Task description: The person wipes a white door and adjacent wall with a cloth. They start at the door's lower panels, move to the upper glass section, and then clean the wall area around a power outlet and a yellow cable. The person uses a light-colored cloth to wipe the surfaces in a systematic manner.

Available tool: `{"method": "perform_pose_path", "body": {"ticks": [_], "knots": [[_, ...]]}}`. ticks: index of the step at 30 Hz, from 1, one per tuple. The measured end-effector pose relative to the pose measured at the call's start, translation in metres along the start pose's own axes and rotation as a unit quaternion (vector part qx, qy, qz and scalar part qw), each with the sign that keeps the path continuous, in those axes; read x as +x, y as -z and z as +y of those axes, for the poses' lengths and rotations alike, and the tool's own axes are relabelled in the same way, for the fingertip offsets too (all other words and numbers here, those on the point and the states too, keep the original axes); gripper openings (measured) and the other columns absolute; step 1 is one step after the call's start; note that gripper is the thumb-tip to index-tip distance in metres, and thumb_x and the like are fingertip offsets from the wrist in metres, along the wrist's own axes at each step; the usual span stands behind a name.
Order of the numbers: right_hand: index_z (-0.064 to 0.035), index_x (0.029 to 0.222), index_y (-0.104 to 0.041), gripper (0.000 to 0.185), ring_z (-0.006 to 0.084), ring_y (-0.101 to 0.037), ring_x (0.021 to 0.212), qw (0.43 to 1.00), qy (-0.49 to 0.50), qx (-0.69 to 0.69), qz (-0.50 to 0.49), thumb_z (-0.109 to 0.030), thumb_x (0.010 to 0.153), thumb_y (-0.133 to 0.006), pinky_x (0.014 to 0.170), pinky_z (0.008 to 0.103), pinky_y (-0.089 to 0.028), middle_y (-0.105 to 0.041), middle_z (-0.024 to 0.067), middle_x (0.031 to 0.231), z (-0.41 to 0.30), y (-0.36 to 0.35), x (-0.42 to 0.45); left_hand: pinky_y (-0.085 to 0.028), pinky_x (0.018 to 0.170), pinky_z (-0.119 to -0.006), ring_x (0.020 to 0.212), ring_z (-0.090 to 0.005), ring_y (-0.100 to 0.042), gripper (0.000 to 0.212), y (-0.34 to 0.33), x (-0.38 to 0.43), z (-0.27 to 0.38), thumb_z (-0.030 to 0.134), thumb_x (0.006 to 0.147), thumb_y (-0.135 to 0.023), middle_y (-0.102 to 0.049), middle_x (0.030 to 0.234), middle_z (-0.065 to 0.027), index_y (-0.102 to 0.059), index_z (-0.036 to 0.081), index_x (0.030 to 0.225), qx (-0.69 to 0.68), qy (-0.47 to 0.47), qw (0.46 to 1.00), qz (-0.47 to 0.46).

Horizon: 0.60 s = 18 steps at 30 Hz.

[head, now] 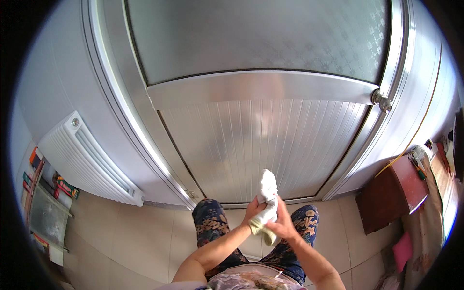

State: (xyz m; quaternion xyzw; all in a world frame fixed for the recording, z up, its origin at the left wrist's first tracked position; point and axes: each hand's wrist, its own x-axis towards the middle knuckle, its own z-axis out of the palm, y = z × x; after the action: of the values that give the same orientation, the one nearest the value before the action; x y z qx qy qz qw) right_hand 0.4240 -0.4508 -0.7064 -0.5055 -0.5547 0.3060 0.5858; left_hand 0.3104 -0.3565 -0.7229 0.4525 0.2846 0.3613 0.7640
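Note:
A pair of white socks [267, 195] with pale yellow-green cuffs is held up between both hands, above and between the person's knees in flowered trousers. My left hand [253, 211] grips the socks from the left side, its fingers partly hidden by the cloth. From the right, my right hand [283, 221] holds them, its thumb near the cuffs. The socks look bunched together, toes pointing up towards the door.
A metal door [261, 145] with frosted glass and a round knob [382, 101] stands ahead. At left are a white radiator [94, 163] and a rack [47, 206] of goods. A dark red cabinet [384, 195] and a pink item [403, 250] are at right.

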Motion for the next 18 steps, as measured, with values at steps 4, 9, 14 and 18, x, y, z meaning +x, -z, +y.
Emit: {"method": "perform_pose_path", "body": {"ticks": [4,9,14,18], "knots": [[-0.0016,0.136,-0.046,0.07,0.0163,-0.056,0.103,0.969,-0.11,0.22,0.007,0.006,0.07,-0.066,0.091,0.0278,-0.044,-0.057,0.0081,0.118,-0.025,-0.031,0.021,-0.045,0.091,-0.03,0.107,-0.0147,-0.055,0.036,0.023,-0.046,0.05,0.016,0.098,-0.048,-0.056,0.119,-0.0064,-0.045,0.004,0.132,-0.002,0.016,1.0,-0.026],[-0.0112,0.127,-0.057,0.064,0.0224,-0.059,0.104,0.961,0.226,-0.157,0.005,-0.002,0.068,-0.08,0.085,0.034,-0.051,-0.062,0.0088,0.112,-0.121,0.036,0.115,-0.029,0.109,-0.047,0.133,-0.0357,-0.035,0.04,0.125,-0.089,0.101,0.022,0.089,-0.058,-0.041,0.141,-0.0185,-0.057,0.01,0.127,0.543,-0.278,0.793,0.019],[-0.0103,0.129,-0.053,0.057,0.0314,-0.053,0.111,0.853,0.294,-0.231,0.364,-0.005,0.073,-0.067,0.094,0.0381,-0.044,-0.054,0.0161,0.119,-0.237,0.112,0.235,-0.031,0.102,-0.054,0.126,-0.0411,-0.04,0.037,0.237,-0.133,0.096,0.028,0.076,-0.068,-0.05,0.13,-0.0175,-0.066,0.01,0.108,0.689,-0.228,0.668,0.163],[-0.0168,0.122,-0.058,0.061,0.0311,-0.055,0.104,0.723,0.378,-0.36,0.451,-0.007,0.063,-0.07,0.089,0.0416,-0.042,-0.061,0.0105,0.107,-0.231,0.081,0.291,-0.045,0.088,-0.045,0.101,-0.0329,-0.059,0.02,0.204,-0.138,0.106,0.028,0.08,-0.065,-0.066,0.102,-0.0103,-0.071,0.011,0.088,0.788,-0.231,0.564,0.091]]}}
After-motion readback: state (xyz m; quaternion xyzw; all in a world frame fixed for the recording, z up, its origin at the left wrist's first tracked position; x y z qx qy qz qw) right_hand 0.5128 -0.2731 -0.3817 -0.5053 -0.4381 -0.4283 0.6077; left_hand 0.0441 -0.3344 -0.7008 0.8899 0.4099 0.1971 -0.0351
